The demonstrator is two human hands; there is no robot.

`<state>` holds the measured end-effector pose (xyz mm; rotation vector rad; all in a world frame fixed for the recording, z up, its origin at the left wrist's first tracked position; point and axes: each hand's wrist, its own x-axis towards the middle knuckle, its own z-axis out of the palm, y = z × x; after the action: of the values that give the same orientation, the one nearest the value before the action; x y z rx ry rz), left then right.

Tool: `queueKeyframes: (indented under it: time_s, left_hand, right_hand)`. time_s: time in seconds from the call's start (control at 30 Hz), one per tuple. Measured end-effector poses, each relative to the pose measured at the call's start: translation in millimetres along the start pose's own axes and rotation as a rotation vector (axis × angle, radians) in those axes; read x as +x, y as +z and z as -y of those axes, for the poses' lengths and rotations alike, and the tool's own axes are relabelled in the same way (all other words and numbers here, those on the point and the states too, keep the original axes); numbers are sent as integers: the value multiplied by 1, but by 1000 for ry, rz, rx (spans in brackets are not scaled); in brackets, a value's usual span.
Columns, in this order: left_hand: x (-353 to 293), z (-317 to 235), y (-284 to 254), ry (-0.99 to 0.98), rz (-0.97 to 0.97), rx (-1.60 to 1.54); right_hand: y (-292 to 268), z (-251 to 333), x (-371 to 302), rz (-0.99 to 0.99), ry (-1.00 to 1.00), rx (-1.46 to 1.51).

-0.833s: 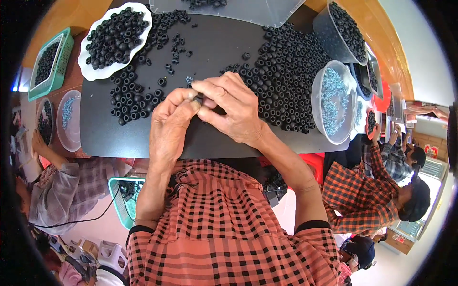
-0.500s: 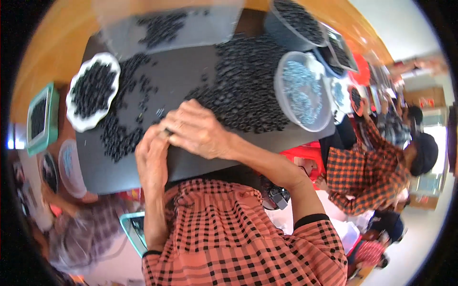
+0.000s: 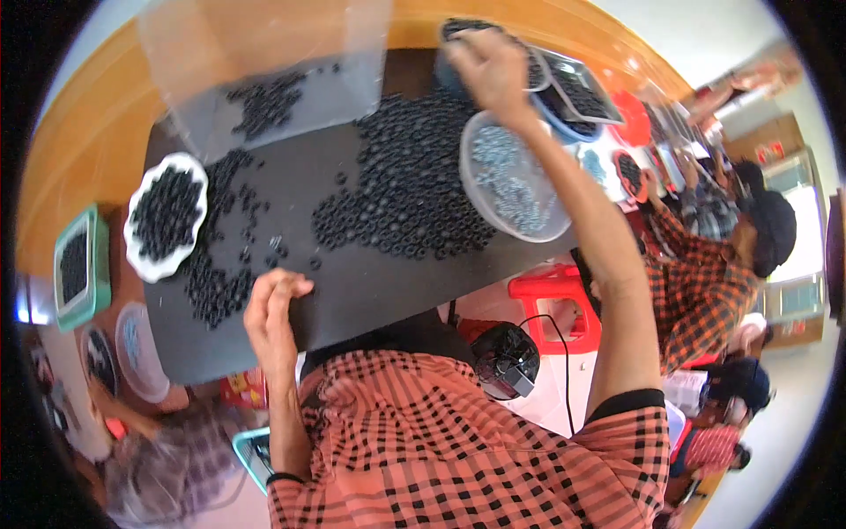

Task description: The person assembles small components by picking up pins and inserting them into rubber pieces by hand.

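Observation:
My right hand (image 3: 493, 75) reaches out to the tall grey bin (image 3: 449, 72) at the far right of the table. Its fingers are over the small black ring-like pieces (image 3: 469, 25) heaped there; blur hides whether they grip any. My left hand (image 3: 275, 309) hovers at the near edge of the dark table (image 3: 361, 295), its fingers curled together; what they hold, if anything, is hidden. Just beyond it lie a few small clear or pale blue pieces (image 3: 276, 242) and loose black pieces (image 3: 218, 291). A wide spread of black rings (image 3: 414, 176) covers the table's middle right.
A white scalloped dish (image 3: 201, 212) of black pieces stands left. A clear tub (image 3: 470, 181) of pale blue pieces sits right, under my right forearm. At the back is a translucent box (image 3: 352, 93). People sit at both sides; a red stool (image 3: 589, 331) stands below the table.
My hands were together over the near table. Now my right hand has swung far right to the grey bin, while my left stays near the front edge. The view has shifted slightly.

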<state>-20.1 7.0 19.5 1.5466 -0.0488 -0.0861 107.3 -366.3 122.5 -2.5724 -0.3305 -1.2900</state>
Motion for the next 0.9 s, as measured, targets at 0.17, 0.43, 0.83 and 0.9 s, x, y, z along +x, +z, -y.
queueKeyframes:
  time_s: [0.17, 0.43, 0.83, 0.9]
  left_hand:
    - [-6, -1, 2, 21, 94, -64]
    - [-13, -2, -9, -23, 130, -85]
    - [-11, 4, -16, -6, 179, -157]
    - [-11, 3, -16, 23, 185, -120]
  right_hand:
    - [9, -19, 9, -1, -86, -186]
    - [74, 173, -46, 529, -115, 671]
    - [114, 241, -53, 836, -454, 527]
    - [116, 241, -51, 819, -439, 548]
